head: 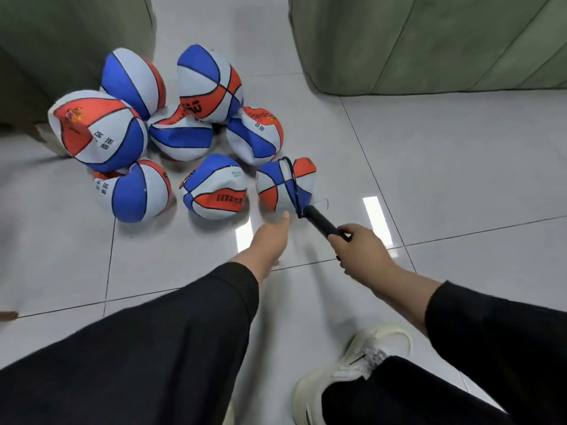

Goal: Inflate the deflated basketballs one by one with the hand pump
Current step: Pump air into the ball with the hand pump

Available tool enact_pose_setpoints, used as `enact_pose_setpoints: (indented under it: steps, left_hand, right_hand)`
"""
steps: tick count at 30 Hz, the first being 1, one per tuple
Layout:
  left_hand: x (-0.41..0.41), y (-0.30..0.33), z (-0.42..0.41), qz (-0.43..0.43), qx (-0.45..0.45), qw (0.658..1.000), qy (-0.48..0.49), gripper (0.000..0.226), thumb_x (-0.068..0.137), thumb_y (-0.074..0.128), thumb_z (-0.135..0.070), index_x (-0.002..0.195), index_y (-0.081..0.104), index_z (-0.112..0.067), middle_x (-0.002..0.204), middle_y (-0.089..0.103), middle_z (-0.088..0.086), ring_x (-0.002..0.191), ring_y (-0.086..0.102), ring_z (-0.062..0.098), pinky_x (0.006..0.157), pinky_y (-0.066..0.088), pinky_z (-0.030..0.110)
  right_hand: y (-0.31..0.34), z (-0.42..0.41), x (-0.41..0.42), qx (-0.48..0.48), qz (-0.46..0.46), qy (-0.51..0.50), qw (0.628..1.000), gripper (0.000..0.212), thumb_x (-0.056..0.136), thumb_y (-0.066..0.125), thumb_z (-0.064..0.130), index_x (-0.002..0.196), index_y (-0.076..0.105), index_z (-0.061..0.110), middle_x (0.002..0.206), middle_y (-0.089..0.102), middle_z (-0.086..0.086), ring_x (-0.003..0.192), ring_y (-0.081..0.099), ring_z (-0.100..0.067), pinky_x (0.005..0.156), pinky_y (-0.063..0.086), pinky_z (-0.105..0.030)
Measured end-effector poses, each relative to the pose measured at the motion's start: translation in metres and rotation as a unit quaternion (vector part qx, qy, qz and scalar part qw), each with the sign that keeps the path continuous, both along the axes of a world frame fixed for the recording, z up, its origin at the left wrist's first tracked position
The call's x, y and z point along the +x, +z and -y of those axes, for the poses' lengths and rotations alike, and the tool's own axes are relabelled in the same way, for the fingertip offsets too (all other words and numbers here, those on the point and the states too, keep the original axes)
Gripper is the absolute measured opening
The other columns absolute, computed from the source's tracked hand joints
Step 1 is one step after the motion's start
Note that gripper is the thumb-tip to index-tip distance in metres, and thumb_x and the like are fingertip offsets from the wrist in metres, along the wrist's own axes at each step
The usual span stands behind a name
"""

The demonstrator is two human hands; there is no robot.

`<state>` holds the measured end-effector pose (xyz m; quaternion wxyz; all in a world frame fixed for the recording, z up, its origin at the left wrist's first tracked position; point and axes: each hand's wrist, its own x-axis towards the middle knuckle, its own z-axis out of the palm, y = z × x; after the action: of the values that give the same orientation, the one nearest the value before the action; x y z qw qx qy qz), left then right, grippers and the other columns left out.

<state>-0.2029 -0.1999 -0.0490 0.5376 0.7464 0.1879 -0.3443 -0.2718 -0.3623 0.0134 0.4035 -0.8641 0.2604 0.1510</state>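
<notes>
Head view looks down on a tiled floor (429, 154). Far left, a heap of deflated basketballs (171, 133), red, white and blue, lies crumpled in front of a green sofa (61, 41); some lean on one another. At the near right edge of the heap sits one basketball (276, 185) a little apart from the others, with the pump's dark hose (290, 185) looped across it.

Left hand (270, 240) reaches forward out of a black sleeve (184, 317), fingers stretched out and loose, grasping nothing; the fingertips come just beside the near side of that ball, and I cannot tell whether they touch it. Right hand (359, 250) is curled around the black hand pump (322, 223), gripping its near end, with the barrel angled far-left toward the ball. Near right, a white sneaker (352, 369) stands on the floor below a dark trouser leg (414, 394). Far right is another green sofa (429, 41).
</notes>
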Motion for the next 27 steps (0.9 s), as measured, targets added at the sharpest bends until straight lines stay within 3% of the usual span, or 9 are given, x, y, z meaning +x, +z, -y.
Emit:
enact_pose_setpoints:
  steps: [2, 5, 8, 11, 13, 16, 21, 24, 27]
  left_hand:
    - [-0.01, 0.009, 0.011, -0.128, -0.165, 0.966, 0.149, 0.061, 0.104, 0.044, -0.061, 0.138, 0.046, -0.01, 0.115, 0.068, 0.021, 0.099, 0.071, 0.035, 0.091, 0.06, 0.05]
    - [-0.019, 0.023, 0.025, -0.191, -0.291, 0.895, 0.279, 0.04, 0.105, 0.057, -0.041, 0.126, 0.054, -0.007, 0.098, 0.069, 0.019, 0.083, 0.07, 0.034, 0.08, 0.06, 0.049]
    - [-0.026, 0.033, 0.026, -0.196, -0.292, 0.881, 0.315, 0.026, 0.103, 0.063, -0.026, 0.107, 0.056, -0.001, 0.082, 0.057, 0.014, 0.067, 0.061, 0.028, 0.062, 0.058, 0.041]
    - [-0.032, 0.042, 0.023, -0.193, -0.294, 0.874, 0.336, 0.015, 0.101, 0.062, -0.014, 0.096, 0.054, -0.003, 0.076, 0.054, 0.012, 0.062, 0.056, 0.025, 0.061, 0.055, 0.039]
    - [-0.032, 0.051, 0.025, -0.194, -0.281, 0.873, 0.348, 0.018, 0.1, 0.063, -0.016, 0.088, 0.054, -0.006, 0.065, 0.053, 0.008, 0.056, 0.053, 0.023, 0.057, 0.052, 0.035]
    - [-0.024, 0.064, 0.026, -0.19, -0.281, 0.861, 0.379, 0.03, 0.098, 0.065, -0.021, 0.074, 0.051, -0.01, 0.047, 0.048, 0.002, 0.038, 0.045, 0.017, 0.051, 0.045, 0.029]
    - [-0.009, 0.065, 0.016, -0.204, -0.323, 0.826, 0.415, 0.021, 0.095, 0.066, -0.017, 0.083, 0.051, -0.01, 0.051, 0.051, 0.002, 0.032, 0.048, 0.016, 0.044, 0.048, 0.021]
    - [0.002, 0.061, 0.009, -0.197, -0.326, 0.81, 0.445, 0.021, 0.094, 0.069, -0.021, 0.085, 0.054, -0.011, 0.052, 0.055, 0.005, 0.037, 0.052, 0.015, 0.043, 0.052, 0.022]
    - [0.011, 0.053, 0.001, -0.176, -0.326, 0.799, 0.474, 0.032, 0.096, 0.071, -0.039, 0.086, 0.058, -0.012, 0.057, 0.052, 0.001, 0.044, 0.05, 0.013, 0.043, 0.05, 0.021]
  right_hand:
    - [-0.001, -0.018, -0.012, 0.046, 0.014, -0.018, 0.999, 0.025, 0.097, 0.058, 0.027, 0.117, 0.068, 0.017, 0.079, 0.07, -0.003, 0.069, 0.066, -0.023, 0.072, 0.06, -0.044]
    - [0.011, -0.046, -0.038, 0.196, 0.03, -0.076, 0.977, 0.019, 0.102, 0.057, 0.019, 0.115, 0.071, 0.021, 0.076, 0.066, -0.005, 0.055, 0.055, -0.015, 0.053, 0.049, -0.03]
    - [0.02, -0.057, -0.059, 0.22, 0.056, -0.132, 0.965, 0.013, 0.1, 0.062, 0.025, 0.109, 0.071, 0.027, 0.081, 0.071, -0.009, 0.051, 0.055, -0.014, 0.05, 0.047, -0.026]
    - [0.02, -0.058, -0.072, 0.18, 0.088, -0.193, 0.961, 0.022, 0.095, 0.067, 0.039, 0.097, 0.072, 0.018, 0.075, 0.072, -0.009, 0.056, 0.061, -0.015, 0.058, 0.052, -0.033]
    - [0.021, -0.063, -0.074, 0.152, 0.106, -0.209, 0.96, 0.026, 0.093, 0.067, 0.045, 0.098, 0.066, 0.02, 0.077, 0.071, -0.003, 0.065, 0.067, -0.017, 0.064, 0.055, -0.037]
    - [0.027, -0.072, -0.071, 0.124, 0.114, -0.152, 0.974, 0.025, 0.095, 0.065, 0.044, 0.108, 0.053, 0.026, 0.089, 0.068, 0.005, 0.079, 0.067, -0.012, 0.065, 0.053, -0.024]
    - [0.034, -0.062, -0.063, 0.054, 0.158, -0.059, 0.984, 0.019, 0.097, 0.065, 0.039, 0.102, 0.05, 0.029, 0.078, 0.063, 0.011, 0.068, 0.06, 0.0, 0.054, 0.041, -0.013]
    - [0.035, -0.065, -0.044, 0.065, 0.175, -0.042, 0.981, 0.021, 0.096, 0.066, 0.041, 0.097, 0.047, 0.032, 0.081, 0.06, 0.013, 0.073, 0.058, 0.001, 0.06, 0.041, -0.015]
    - [0.032, -0.074, -0.026, 0.073, 0.162, -0.013, 0.984, 0.022, 0.096, 0.059, 0.052, 0.101, 0.044, 0.037, 0.085, 0.058, 0.015, 0.077, 0.059, -0.001, 0.063, 0.043, -0.02]
